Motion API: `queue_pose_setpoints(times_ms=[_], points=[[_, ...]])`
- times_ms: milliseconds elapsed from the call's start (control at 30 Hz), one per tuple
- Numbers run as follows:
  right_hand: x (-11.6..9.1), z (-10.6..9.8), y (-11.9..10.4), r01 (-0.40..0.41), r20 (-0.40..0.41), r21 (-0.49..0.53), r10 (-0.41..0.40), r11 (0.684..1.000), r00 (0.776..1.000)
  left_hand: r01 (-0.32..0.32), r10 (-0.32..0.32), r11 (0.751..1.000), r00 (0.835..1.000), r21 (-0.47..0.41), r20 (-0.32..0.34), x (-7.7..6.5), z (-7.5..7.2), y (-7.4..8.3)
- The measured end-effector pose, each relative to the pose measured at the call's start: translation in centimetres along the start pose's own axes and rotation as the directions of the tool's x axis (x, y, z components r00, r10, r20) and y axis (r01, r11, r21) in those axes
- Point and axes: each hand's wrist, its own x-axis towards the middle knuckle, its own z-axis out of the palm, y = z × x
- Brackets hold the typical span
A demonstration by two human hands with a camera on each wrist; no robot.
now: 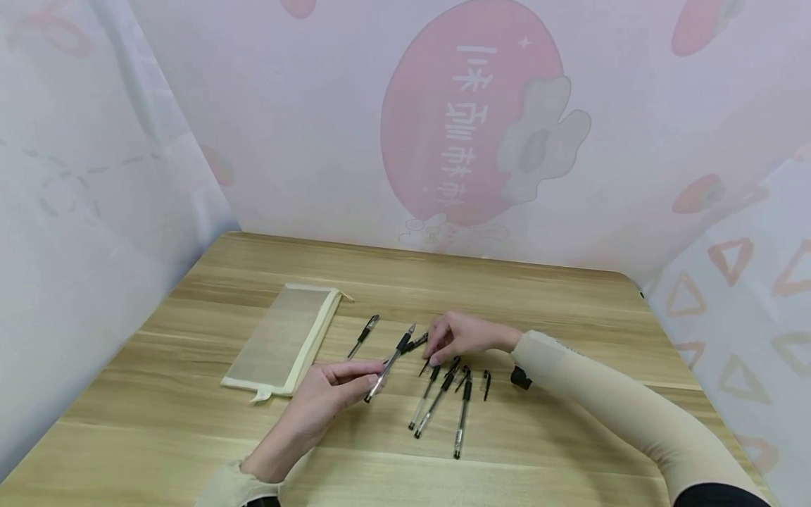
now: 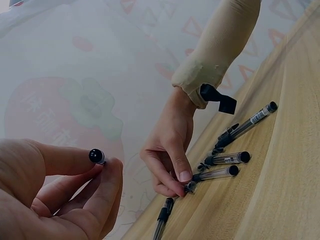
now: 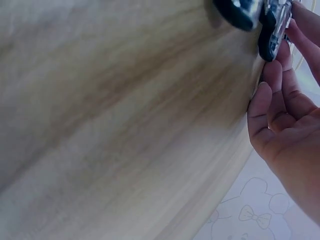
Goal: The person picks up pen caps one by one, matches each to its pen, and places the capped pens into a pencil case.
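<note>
My left hand [image 1: 336, 391] pinches a clear-barrelled gel pen [image 1: 394, 355] between thumb and fingers, its tip slanting up and away, held above the table. In the left wrist view only the black end [image 2: 96, 156] of that pen shows. Over the table, my right hand [image 1: 461, 334] reaches down, with thumb and forefinger pinching a small clear-and-black pen cap [image 2: 190, 187]. That cap is partly hidden by the fingers. Close by, several gel pens [image 1: 463, 419] lie with their black grips pointing away. A loose black pen cap [image 1: 486, 385] lies right of them.
On the table's left lies a cream mesh zip pouch [image 1: 279, 338], flat. One pen [image 1: 364, 336] rests between pouch and hands; another [image 1: 415, 343] lies behind the held pen. Printed cloth [image 1: 317, 141] hangs behind the wooden table [image 1: 538, 451] and at both sides.
</note>
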Motion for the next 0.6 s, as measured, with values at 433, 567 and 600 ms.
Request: queue_pose_setpoints(times_ms=[433, 567, 600], points=[[0.26, 0.26, -0.35, 0.02, 0.011, 0.007, -0.02, 1.0, 1.0, -0.023, 0.023, 1.0, 1.0, 0.015, 0.003, -0.04, 0.12, 0.13], [0.44, 0.35, -0.36, 0.027, 0.013, 0.0, -0.027, 1.0, 1.0, -0.023, 0.023, 1.0, 1.0, 0.014, 0.002, -0.06, 0.07, 0.09], [0.49, 0.4, -0.38, 0.029, 0.013, -0.002, -0.029, 1.0, 0.999, -0.021, 0.021, 1.0, 1.0, 0.012, 0.002, -0.05, 0.06, 0.09]])
